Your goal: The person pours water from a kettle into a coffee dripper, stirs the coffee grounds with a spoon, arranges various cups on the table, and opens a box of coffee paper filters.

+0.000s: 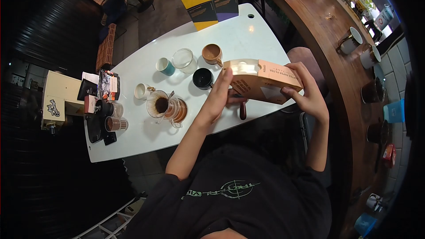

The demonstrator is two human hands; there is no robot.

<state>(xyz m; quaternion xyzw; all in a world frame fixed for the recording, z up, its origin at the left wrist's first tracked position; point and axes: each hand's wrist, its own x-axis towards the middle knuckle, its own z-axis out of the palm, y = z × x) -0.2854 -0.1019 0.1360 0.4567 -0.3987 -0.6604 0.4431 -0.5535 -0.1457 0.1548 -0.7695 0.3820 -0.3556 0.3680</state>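
the left hand (pixel 215 99) grips one end of a cardboard box (pixel 261 85) marked "coffee paper filter", thumb against its edge, while the right hand (pixel 312 94) clasps the other end, holding it tilted above the near side of a white table (pixel 252 40). the work at hand looks to be handling the box of filters – its cut-out faces up, showing something white (pixel 245 67) inside. any reach into that opening would call for one hand to steady the box while the other let go. near the box sit a black cup (pixel 202 79) and a brown mug (pixel 210 53); farther to the left, a paper-lined glass cone (pixel 153 102) holds dark coffee grounds (pixel 161 104), beside a glass pot (pixel 180 111) with brown liquid in it. harder to make out: the left fingertips are partly lost behind the box, as is whatever joins the dark wooden handle (pixel 242 111) jutting out below – and the pale contents are too washed out to count or tell whether they lie loose.
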